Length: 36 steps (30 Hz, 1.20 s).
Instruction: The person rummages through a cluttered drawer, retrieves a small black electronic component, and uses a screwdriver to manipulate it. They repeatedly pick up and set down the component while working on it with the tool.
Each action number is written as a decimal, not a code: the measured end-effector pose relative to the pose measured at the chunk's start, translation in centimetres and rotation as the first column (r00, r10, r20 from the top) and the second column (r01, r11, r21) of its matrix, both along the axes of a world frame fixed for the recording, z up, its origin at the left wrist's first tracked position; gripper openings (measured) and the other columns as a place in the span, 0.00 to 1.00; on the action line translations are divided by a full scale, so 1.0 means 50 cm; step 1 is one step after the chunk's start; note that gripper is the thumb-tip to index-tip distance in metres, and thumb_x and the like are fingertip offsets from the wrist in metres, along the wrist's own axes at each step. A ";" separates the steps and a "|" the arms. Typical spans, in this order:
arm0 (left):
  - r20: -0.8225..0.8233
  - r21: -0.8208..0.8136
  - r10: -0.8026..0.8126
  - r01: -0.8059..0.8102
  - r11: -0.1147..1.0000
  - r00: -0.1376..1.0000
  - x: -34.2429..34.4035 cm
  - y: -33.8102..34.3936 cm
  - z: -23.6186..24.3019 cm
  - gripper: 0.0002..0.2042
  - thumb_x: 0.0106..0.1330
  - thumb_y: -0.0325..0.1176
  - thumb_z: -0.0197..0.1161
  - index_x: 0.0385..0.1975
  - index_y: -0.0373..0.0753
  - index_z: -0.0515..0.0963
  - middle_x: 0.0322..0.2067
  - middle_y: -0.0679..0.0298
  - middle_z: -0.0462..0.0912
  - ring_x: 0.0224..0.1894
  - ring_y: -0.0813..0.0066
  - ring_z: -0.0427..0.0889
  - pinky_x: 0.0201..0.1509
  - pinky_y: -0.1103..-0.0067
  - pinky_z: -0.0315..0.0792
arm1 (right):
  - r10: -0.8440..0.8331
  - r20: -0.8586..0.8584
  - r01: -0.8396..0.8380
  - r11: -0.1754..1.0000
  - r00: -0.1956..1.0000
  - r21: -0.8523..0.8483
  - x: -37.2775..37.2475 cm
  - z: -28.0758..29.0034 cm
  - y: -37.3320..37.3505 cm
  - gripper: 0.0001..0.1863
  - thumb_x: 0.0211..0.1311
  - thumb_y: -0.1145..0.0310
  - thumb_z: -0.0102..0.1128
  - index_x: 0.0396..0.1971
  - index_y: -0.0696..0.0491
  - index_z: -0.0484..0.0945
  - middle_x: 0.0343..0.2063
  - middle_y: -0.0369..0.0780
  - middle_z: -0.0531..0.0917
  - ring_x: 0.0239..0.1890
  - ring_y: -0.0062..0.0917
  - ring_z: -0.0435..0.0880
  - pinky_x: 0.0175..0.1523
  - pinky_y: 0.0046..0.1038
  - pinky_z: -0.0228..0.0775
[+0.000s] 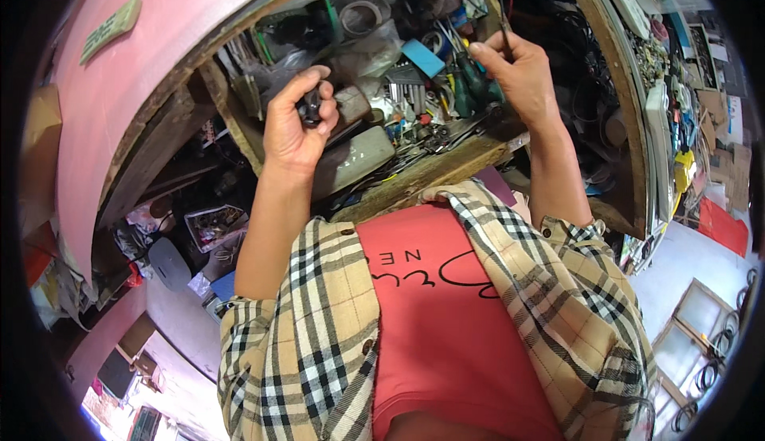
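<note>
My left hand (pixel 296 126) is closed around a small black object (pixel 310 108) with a rounded end; most of it is hidden in the fingers, so its kind does not show. It hangs over the left part of an open wooden drawer (pixel 446 164). On the right, thumb and forefinger of my right hand (pixel 522 78) pinch a thin dark rod-like piece (pixel 504 27) that points up and away. Just left of that hand are green-handled screwdrivers (pixel 472 82). A light blue box (pixel 423 58) rests on the clutter between both hands.
The drawer holds loose metal bits, a roll of tape (pixel 360 17), plastic bags and a grey case (pixel 355 158). A pink tabletop (pixel 171 19) curves along the left, bearing a pale green remote-like slab (pixel 111 29). Crowded shelving (pixel 657 122) runs down the right.
</note>
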State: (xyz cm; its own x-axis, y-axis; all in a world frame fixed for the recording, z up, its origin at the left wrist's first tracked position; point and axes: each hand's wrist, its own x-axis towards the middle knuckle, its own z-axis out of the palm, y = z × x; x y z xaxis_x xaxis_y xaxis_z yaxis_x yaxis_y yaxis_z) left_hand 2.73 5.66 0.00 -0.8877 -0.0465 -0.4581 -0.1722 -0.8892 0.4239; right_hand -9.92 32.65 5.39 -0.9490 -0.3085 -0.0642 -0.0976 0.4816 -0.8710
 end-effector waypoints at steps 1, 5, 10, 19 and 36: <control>0.006 -0.009 0.002 -0.002 1.000 1.000 0.001 -0.001 -0.001 0.11 0.64 0.31 0.59 0.42 0.31 0.72 0.25 0.63 0.75 0.20 0.77 0.71 0.17 0.82 0.62 | -0.015 0.029 0.016 0.998 0.999 -0.056 0.001 0.009 0.011 0.14 0.58 0.62 0.68 0.23 0.57 0.78 0.16 0.26 0.73 0.20 0.09 0.67 0.26 0.16 0.58; 0.006 -0.014 -0.005 0.005 1.000 1.000 -0.003 0.003 -0.001 0.12 0.63 0.30 0.59 0.42 0.31 0.72 0.25 0.62 0.75 0.20 0.76 0.71 0.17 0.83 0.63 | -0.049 0.346 0.112 0.980 0.937 -0.165 0.019 0.044 0.050 0.12 0.64 0.63 0.60 0.33 0.58 0.81 0.20 0.31 0.77 0.17 0.08 0.64 0.24 0.13 0.55; -0.007 -0.028 -0.012 0.012 1.000 1.000 -0.001 0.006 -0.004 0.12 0.64 0.30 0.58 0.43 0.31 0.72 0.26 0.62 0.75 0.21 0.76 0.72 0.17 0.83 0.63 | 0.146 0.601 0.243 0.820 0.786 -0.518 0.026 0.011 0.085 0.14 0.67 0.70 0.54 0.48 0.62 0.77 0.32 0.35 0.80 0.17 0.08 0.63 0.22 0.11 0.53; 0.005 -0.038 -0.008 0.008 0.999 1.000 -0.005 0.009 -0.003 0.09 0.63 0.29 0.58 0.39 0.31 0.76 0.26 0.61 0.77 0.18 0.75 0.71 0.18 0.82 0.62 | 0.178 0.624 0.280 0.778 0.761 -0.563 0.024 0.015 0.083 0.14 0.66 0.71 0.57 0.48 0.62 0.77 0.31 0.35 0.79 0.16 0.07 0.63 0.21 0.11 0.54; -0.006 -0.048 -0.059 0.058 0.997 0.998 -0.002 0.003 -0.011 0.11 0.64 0.29 0.57 0.44 0.30 0.72 0.29 0.61 0.75 0.23 0.75 0.72 0.19 0.82 0.65 | 0.062 0.441 0.267 0.718 0.895 -0.643 -0.001 0.064 0.154 0.07 0.63 0.68 0.62 0.34 0.54 0.76 0.25 0.31 0.74 0.16 0.07 0.61 0.22 0.11 0.51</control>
State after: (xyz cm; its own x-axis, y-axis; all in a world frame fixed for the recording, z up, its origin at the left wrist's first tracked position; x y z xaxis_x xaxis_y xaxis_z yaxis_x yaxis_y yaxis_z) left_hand 2.65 5.82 -0.54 -0.8930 -0.0163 -0.4497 -0.2198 -0.8562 0.4676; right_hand -9.97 40.34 8.57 -0.9093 -0.3246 -0.2602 0.3514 -0.2646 -0.8980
